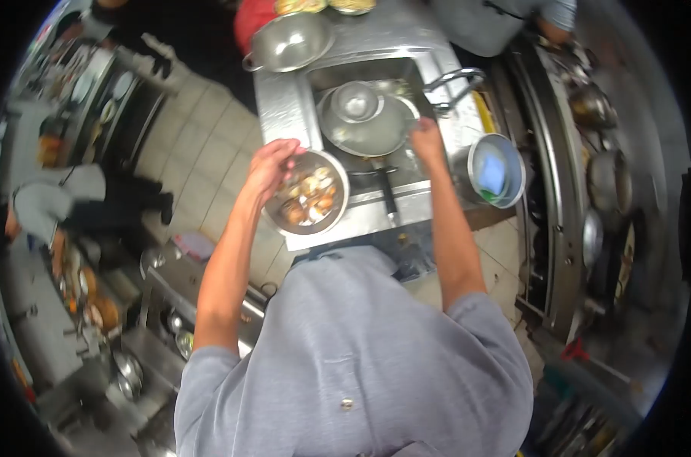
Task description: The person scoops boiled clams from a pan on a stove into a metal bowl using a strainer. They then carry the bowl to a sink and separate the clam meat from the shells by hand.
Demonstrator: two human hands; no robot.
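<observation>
My left hand is over the upper left rim of a metal bowl that holds brown and white food pieces; its fingers are bent, blurred and partly apart. On the right, my right hand is closed at the right edge of a wide pan in the sink. What its fingers grip is too small to make out. A small round metal bowl sits in the wide pan. Below it, a black handle extends over the sink's near edge.
The faucet stands at the sink's right. A bucket with a blue cloth is beside the counter's right edge. A large metal bowl rests at the back left. Other people work at the left and at the top right.
</observation>
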